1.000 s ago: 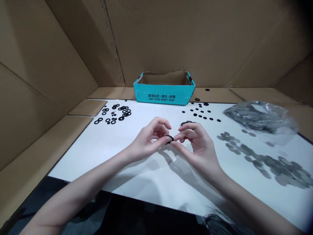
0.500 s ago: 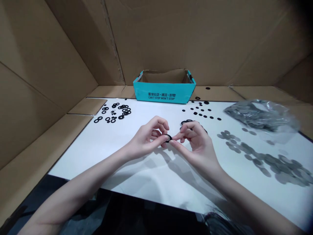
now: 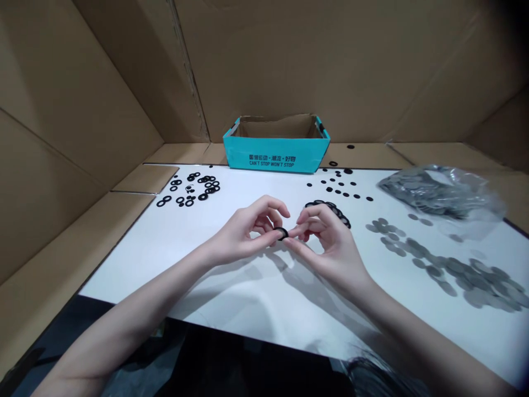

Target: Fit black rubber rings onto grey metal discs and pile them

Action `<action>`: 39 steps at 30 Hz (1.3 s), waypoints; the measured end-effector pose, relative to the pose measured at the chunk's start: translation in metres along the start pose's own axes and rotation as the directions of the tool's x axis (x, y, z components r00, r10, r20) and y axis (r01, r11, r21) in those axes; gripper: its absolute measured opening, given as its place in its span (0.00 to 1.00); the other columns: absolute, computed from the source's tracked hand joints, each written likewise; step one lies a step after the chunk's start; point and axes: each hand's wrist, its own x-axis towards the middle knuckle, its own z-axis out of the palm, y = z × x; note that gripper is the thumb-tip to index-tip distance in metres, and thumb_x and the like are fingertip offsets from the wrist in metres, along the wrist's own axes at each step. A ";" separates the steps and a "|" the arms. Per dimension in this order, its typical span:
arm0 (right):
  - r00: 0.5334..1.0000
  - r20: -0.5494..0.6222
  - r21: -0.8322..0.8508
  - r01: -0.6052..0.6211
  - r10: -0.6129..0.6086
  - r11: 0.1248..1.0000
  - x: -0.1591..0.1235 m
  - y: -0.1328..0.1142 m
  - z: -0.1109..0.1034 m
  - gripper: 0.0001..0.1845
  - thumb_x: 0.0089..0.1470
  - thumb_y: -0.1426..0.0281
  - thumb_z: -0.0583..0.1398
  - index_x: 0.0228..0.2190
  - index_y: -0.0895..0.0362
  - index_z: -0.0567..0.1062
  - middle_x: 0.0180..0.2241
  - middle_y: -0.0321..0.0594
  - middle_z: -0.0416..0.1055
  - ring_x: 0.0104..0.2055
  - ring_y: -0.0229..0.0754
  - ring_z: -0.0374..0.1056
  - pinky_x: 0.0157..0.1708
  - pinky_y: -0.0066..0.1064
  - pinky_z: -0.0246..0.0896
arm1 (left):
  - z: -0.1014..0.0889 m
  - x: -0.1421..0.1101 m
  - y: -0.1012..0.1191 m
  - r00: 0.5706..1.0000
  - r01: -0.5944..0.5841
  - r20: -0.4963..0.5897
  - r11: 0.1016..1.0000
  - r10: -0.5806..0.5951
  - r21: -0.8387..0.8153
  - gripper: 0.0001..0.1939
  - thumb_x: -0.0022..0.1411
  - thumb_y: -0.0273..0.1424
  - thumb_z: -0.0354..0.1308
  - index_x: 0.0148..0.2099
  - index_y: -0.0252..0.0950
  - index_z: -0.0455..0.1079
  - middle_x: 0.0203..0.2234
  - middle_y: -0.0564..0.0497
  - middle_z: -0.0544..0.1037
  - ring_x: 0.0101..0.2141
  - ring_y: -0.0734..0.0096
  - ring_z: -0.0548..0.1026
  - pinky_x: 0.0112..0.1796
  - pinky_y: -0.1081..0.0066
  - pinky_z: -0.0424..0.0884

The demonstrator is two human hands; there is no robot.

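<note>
At the left of the white worktop (image 3: 144,259) we see scattered black rings (image 3: 203,196). Next, our left hand (image 3: 256,226), half curled, pinches a black ring (image 3: 285,232) held up off the surface; behind it stands a turquoise box (image 3: 276,155). Our right hand (image 3: 328,234), thumb and fingertip nearly together, appears to grip the ring's right edge, though fingers partly hide it. Beyond lie a ring cluster (image 3: 333,207) and small black discs (image 3: 346,195); farther right, a clear bag (image 3: 438,193) and loose grey discs (image 3: 458,267).
</note>
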 end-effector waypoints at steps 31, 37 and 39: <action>0.991 0.110 -0.008 0.073 -0.072 0.997 -0.002 -0.004 -0.005 0.16 0.51 0.75 0.66 0.32 0.50 0.64 0.27 0.28 0.65 0.30 0.38 0.71 0.34 0.34 0.64 | -0.008 0.001 0.016 0.980 -0.059 0.197 0.986 0.027 0.157 0.07 0.65 0.24 0.57 0.45 0.38 0.64 0.36 0.52 0.73 0.33 0.76 0.72 0.33 0.76 0.70; 0.989 0.145 -0.038 0.043 -0.037 0.998 0.000 -0.002 -0.007 0.16 0.51 0.75 0.66 0.33 0.50 0.64 0.28 0.28 0.67 0.31 0.39 0.73 0.35 0.34 0.64 | -0.009 0.000 0.018 0.973 -0.035 0.228 0.956 -0.034 0.292 0.09 0.65 0.23 0.55 0.47 0.38 0.66 0.35 0.52 0.75 0.35 0.73 0.74 0.36 0.73 0.70; 0.988 0.151 -0.082 0.043 -0.031 0.996 0.001 -0.001 -0.008 0.15 0.50 0.75 0.66 0.34 0.50 0.65 0.29 0.29 0.68 0.32 0.40 0.75 0.36 0.35 0.63 | -0.008 0.001 0.016 0.976 -0.027 0.215 0.952 -0.041 0.304 0.11 0.65 0.24 0.56 0.49 0.38 0.66 0.34 0.53 0.75 0.33 0.74 0.73 0.35 0.73 0.70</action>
